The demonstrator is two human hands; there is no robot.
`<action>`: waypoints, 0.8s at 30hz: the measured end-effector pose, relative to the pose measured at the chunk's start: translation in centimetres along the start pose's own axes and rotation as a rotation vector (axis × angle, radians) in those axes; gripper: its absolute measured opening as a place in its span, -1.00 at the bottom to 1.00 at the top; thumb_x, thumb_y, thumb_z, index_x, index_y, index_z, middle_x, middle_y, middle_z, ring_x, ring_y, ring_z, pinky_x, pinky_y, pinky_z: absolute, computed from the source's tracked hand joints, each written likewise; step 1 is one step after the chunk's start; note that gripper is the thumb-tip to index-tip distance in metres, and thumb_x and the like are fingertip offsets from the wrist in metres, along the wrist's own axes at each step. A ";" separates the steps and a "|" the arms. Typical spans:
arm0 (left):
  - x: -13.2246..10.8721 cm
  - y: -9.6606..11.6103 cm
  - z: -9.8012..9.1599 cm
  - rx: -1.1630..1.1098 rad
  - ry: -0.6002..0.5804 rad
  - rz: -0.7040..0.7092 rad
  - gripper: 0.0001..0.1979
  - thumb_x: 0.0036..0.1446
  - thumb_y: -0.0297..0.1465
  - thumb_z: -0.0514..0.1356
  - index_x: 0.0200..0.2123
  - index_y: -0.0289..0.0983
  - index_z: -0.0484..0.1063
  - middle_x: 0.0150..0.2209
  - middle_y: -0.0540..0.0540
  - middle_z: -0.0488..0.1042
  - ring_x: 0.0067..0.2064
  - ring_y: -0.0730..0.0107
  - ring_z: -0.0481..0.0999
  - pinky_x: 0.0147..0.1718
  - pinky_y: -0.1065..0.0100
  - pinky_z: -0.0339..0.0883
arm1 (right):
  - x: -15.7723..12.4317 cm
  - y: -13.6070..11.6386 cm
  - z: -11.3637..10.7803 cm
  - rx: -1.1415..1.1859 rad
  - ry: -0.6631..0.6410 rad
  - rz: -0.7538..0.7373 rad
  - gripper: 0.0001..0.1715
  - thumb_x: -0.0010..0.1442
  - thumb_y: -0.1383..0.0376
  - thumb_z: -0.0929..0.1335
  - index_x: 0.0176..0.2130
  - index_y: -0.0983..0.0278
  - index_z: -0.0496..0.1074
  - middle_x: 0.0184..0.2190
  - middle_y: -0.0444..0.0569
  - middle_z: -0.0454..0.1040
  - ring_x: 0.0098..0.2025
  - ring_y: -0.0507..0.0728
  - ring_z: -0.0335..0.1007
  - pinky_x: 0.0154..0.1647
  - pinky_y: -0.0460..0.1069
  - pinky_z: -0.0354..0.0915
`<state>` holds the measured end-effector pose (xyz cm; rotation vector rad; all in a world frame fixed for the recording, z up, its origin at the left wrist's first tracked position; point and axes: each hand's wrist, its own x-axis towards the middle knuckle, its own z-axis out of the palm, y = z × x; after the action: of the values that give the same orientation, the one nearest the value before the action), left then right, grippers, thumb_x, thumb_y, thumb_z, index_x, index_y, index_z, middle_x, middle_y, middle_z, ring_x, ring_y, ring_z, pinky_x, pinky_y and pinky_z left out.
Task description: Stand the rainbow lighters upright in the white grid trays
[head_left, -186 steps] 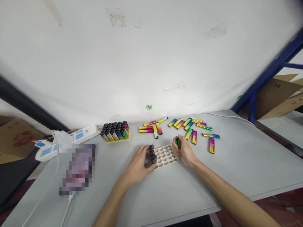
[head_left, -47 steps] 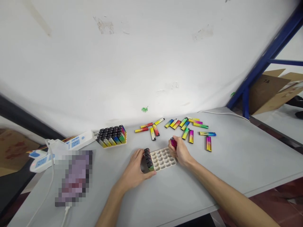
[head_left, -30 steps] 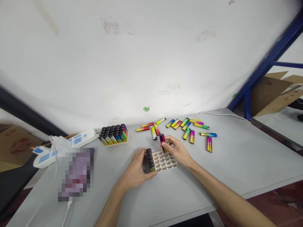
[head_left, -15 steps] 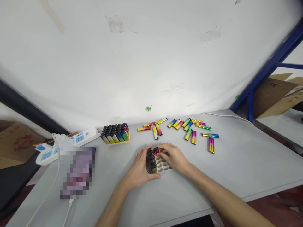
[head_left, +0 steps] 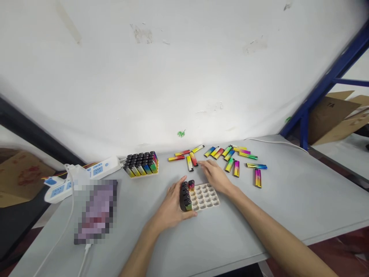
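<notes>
A pale lighter tray (head_left: 215, 202) with rows of round holes lies on the table. Upright lighters (head_left: 186, 195) with black tops fill its left column, and a red lighter (head_left: 191, 186) stands at the back of the second column. My left hand (head_left: 170, 206) grips the tray's left end, thumb along the front and fingers behind. Beyond the tray, my right hand (head_left: 215, 175) reaches out with fingers extended and nothing visible in them. Its fingertips are close to a red-and-yellow lighter (head_left: 193, 159) lying beside a yellow-and-white one (head_left: 189, 163).
Several loose lighters (head_left: 229, 154) lie along the wall. A full tray of lighters (head_left: 142, 164) stands at the back left. Left of it are a white power strip (head_left: 98, 169) and a blurred flat object (head_left: 96, 211) with a cable (head_left: 86, 250). A blue frame (head_left: 304, 130) stands right.
My right hand has let go of the red lighter in the tray and moved back toward the loose lighters. My left hand stays on the tray.
</notes>
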<state>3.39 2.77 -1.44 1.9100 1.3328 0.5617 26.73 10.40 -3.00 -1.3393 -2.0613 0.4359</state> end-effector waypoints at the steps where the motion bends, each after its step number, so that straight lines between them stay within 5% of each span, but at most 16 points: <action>1: 0.0 -0.1 0.0 0.000 -0.001 0.002 0.14 -0.13 -0.30 0.47 0.42 -0.14 -0.12 0.37 -0.25 0.11 0.40 -0.06 0.06 0.35 -0.05 0.00 | 0.6 0.5 0.0 -0.043 -0.029 -0.027 -0.52 0.44 0.28 0.10 0.19 0.22 0.39 -0.04 0.11 0.45 0.03 0.23 0.35 0.07 0.14 0.30; 6: 0.0 0.0 0.1 -0.006 -0.003 0.000 0.15 -0.16 -0.30 0.48 0.41 -0.13 -0.10 0.36 -0.25 0.13 0.39 -0.06 0.08 0.35 -0.03 0.01 | 2.0 0.9 -0.1 -0.181 -0.086 -0.049 -0.58 0.40 0.30 0.18 0.13 0.24 0.43 -0.04 0.13 0.40 0.03 0.23 0.34 0.07 0.11 0.27; 11: 0.0 0.0 -0.2 0.016 0.011 0.004 0.10 -0.12 -0.31 0.46 0.40 -0.14 -0.08 0.34 -0.25 0.15 0.38 -0.06 0.10 0.34 -0.05 0.03 | 0.7 0.2 -0.4 -0.241 -0.029 0.111 -0.64 0.32 0.06 0.32 -0.08 0.29 0.41 -0.13 0.12 0.45 -0.05 0.29 0.37 -0.06 0.13 0.29; 17: -0.1 -0.1 -0.5 0.008 0.050 -0.006 0.06 -0.12 -0.30 0.45 0.39 -0.14 -0.02 0.30 -0.27 0.20 0.35 -0.09 0.16 0.31 -0.07 0.08 | -0.1 0.1 -1.1 -0.320 0.014 0.268 -0.75 0.27 0.12 0.34 -0.26 0.27 0.41 -0.19 0.17 0.46 -0.08 0.34 0.37 -0.08 0.18 0.27; 24: -0.3 0.4 -0.6 0.025 0.048 -0.023 0.06 -0.13 -0.31 0.45 0.38 -0.17 -0.02 0.29 -0.28 0.22 0.36 -0.09 0.14 0.31 -0.07 0.05 | 0.3 -0.2 -2.1 0.316 0.182 0.366 -0.66 0.22 0.02 0.36 -0.21 0.23 0.34 -0.13 0.06 0.55 -0.10 0.22 0.47 -0.05 0.11 0.32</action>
<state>3.11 2.65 -0.71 1.9094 1.3966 0.5854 27.89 10.40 -1.21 -1.4972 -1.5258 0.7350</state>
